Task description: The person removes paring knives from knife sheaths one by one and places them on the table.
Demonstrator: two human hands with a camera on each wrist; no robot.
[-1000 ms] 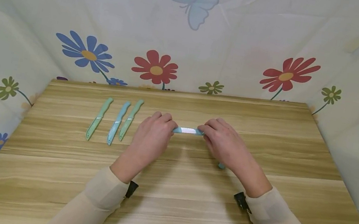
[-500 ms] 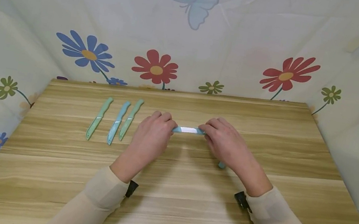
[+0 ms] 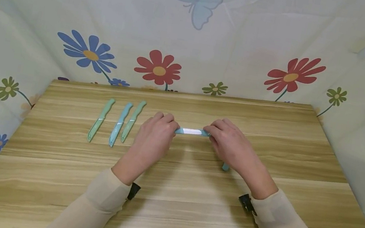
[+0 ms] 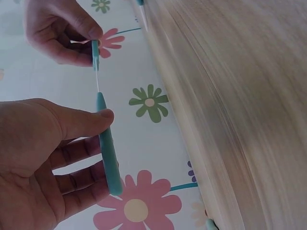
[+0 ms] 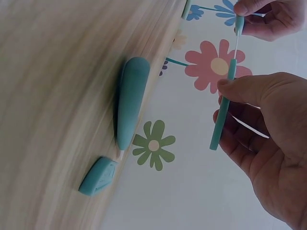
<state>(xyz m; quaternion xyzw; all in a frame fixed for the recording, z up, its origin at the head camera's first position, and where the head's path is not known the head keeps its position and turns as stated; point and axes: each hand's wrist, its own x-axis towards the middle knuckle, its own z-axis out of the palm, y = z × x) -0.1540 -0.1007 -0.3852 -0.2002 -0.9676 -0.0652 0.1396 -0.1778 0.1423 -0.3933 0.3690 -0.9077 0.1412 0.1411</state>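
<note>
Above the table a knife's bare blade (image 3: 192, 131) shows between both hands. My left hand (image 3: 154, 135) pinches the knife by its blue-teal handle (image 4: 110, 158), thumb on one side and fingers on the other. With thumb and fingertips, my right hand (image 3: 229, 143) grips the teal sheath (image 5: 223, 110), which covers the blade's other end. Below the right hand, a rounded teal handle-shaped piece (image 5: 133, 103) and a small wedge-shaped teal piece (image 5: 98, 176) lie on the table. Whether those two join is hard to tell.
Left of the hands lie a green sheathed knife (image 3: 100, 120), a blue sheathed knife (image 3: 120, 124) and another green sheathed knife (image 3: 133, 121), side by side on the wooden table (image 3: 174, 212). A flower-printed cloth (image 3: 243, 48) stands behind the table and at its sides.
The hands have moved slightly apart, the right hand a little to the right and the left a little to the left. Slightly more blade shows between them. The knives on the table stay put.
</note>
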